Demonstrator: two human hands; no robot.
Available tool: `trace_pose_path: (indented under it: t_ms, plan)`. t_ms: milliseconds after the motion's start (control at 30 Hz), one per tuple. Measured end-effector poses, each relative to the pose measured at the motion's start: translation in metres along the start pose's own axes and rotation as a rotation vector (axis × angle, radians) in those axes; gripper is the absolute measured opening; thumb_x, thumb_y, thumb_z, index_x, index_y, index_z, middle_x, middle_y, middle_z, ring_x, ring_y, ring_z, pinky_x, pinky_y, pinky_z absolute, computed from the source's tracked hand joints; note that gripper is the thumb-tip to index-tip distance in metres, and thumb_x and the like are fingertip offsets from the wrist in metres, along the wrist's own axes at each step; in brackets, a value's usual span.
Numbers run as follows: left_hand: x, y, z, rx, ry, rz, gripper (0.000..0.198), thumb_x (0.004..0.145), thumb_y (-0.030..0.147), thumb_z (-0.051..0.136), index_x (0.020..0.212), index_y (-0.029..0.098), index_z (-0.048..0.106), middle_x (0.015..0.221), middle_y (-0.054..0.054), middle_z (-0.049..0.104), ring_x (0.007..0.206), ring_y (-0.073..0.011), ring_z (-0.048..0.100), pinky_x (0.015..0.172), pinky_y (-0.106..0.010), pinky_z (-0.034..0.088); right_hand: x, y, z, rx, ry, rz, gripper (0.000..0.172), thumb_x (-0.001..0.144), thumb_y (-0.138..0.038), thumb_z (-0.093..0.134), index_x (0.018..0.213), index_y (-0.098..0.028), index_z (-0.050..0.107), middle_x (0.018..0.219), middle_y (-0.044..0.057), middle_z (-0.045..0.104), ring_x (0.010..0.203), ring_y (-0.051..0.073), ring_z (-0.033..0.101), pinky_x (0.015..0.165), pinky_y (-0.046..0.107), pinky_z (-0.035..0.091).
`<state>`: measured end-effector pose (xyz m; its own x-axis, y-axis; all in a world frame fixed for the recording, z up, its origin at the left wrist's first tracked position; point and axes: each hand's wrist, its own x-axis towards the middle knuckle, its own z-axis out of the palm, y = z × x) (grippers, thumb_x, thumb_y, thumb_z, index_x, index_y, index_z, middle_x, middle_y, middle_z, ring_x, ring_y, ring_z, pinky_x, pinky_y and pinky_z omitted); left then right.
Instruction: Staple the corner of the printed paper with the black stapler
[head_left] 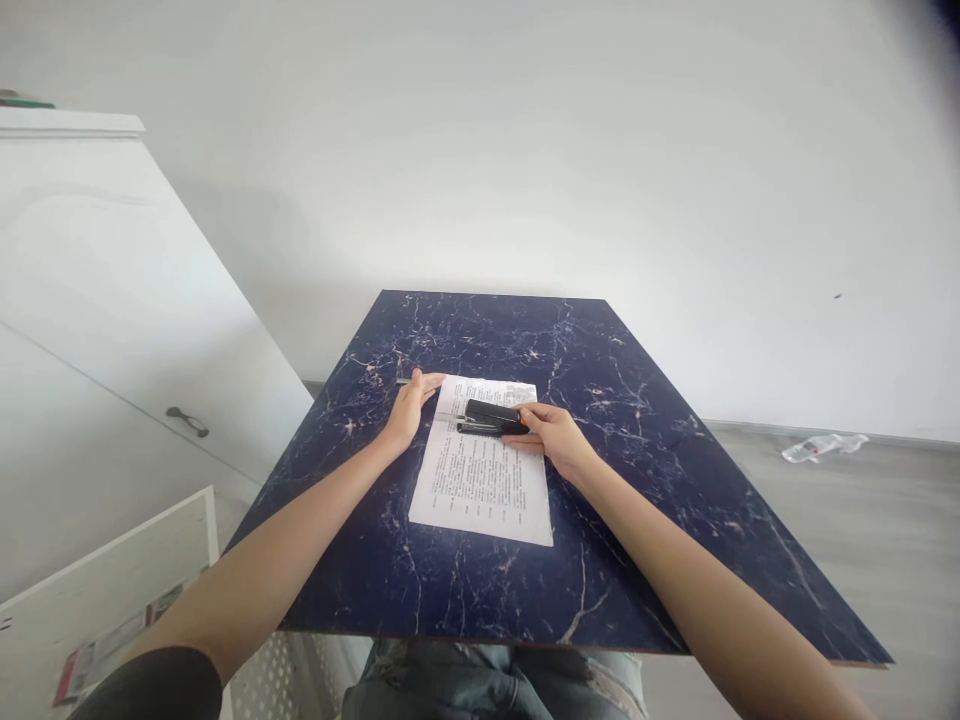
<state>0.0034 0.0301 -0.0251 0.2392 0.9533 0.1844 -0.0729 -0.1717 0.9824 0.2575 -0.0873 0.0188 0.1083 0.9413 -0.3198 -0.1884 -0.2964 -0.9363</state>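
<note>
A black stapler lies sideways over the upper part of a printed sheet of paper. Its jaws are parted and point left, and a thin silvery strip sticks out at that end. My right hand grips the stapler's right end between thumb and fingers, next to a small orange patch. At the paper's upper left edge rests my left hand, fingers stretched out and touching the sheet's border. Just beyond its thumb, a small pale object partly shows on the table; its kind is unclear.
Everything lies on a dark blue, marble-patterned table against a white wall. A white cabinet with a dark handle stands at left, above a white open bin or drawer. Crumpled clear plastic lies on the floor at right.
</note>
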Motion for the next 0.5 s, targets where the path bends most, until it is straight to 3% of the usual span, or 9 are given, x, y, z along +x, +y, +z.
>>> trace_pose_path:
  t_ms: [133, 233, 300, 367, 433, 500]
  plan:
    - [0.0, 0.001, 0.001, -0.023, 0.001, -0.002, 0.075, 0.101, 0.077, 0.035, 0.112, 0.015, 0.076, 0.13, -0.018, 0.073, 0.133, -0.0319, 0.063, 0.121, -0.051, 0.04, 0.004, 0.005, -0.003, -0.121, 0.006, -0.065, 0.024, 0.097, -0.035, 0.066, 0.111, -0.019, 0.076, 0.1, 0.008, 0.078, 0.069, 0.023, 0.077, 0.07, 0.038, 0.066]
    - [0.0, 0.002, 0.001, -0.041, 0.007, -0.003, 0.072, 0.1, 0.077, 0.038, 0.11, 0.016, 0.076, 0.127, -0.017, 0.074, 0.13, -0.0315, 0.064, 0.121, -0.05, 0.041, 0.008, 0.009, -0.009, -0.472, 0.071, -0.26, 0.039, 0.096, -0.052, 0.062, 0.11, -0.018, 0.078, 0.079, 0.005, 0.074, 0.054, 0.019, 0.065, 0.059, 0.035, 0.057]
    - [-0.001, 0.003, 0.002, -0.036, 0.01, 0.0, 0.07, 0.1, 0.076, 0.04, 0.11, 0.016, 0.076, 0.128, -0.017, 0.074, 0.131, -0.0314, 0.064, 0.12, -0.049, 0.042, 0.012, 0.01, -0.013, -0.719, 0.1, -0.439, 0.042, 0.089, -0.056, 0.07, 0.109, -0.021, 0.08, 0.082, 0.006, 0.075, 0.061, 0.02, 0.064, 0.065, 0.036, 0.054]
    - [-0.003, 0.004, 0.003, -0.036, 0.009, 0.023, 0.069, 0.101, 0.074, 0.04, 0.112, 0.016, 0.076, 0.13, -0.017, 0.073, 0.132, -0.031, 0.063, 0.12, -0.049, 0.041, 0.016, 0.012, -0.015, -0.874, 0.083, -0.579, 0.042, 0.08, -0.051, 0.079, 0.112, -0.024, 0.08, 0.098, 0.008, 0.078, 0.081, 0.024, 0.068, 0.077, 0.039, 0.054]
    - [-0.006, 0.008, 0.007, -0.06, 0.007, 0.058, 0.067, 0.102, 0.072, 0.04, 0.115, 0.016, 0.075, 0.133, -0.017, 0.071, 0.135, -0.0305, 0.061, 0.121, -0.049, 0.04, 0.019, 0.013, -0.016, -0.936, 0.044, -0.614, 0.042, 0.076, -0.042, 0.082, 0.114, -0.025, 0.079, 0.108, 0.008, 0.078, 0.094, 0.027, 0.069, 0.086, 0.042, 0.053]
    - [-0.009, 0.013, 0.011, -0.098, 0.004, 0.075, 0.067, 0.103, 0.071, 0.038, 0.119, 0.018, 0.074, 0.138, -0.016, 0.069, 0.138, -0.0305, 0.058, 0.122, -0.049, 0.039, 0.02, 0.014, -0.015, -0.932, 0.027, -0.581, 0.036, 0.076, -0.036, 0.082, 0.111, -0.024, 0.08, 0.105, 0.007, 0.079, 0.094, 0.027, 0.07, 0.088, 0.042, 0.053]
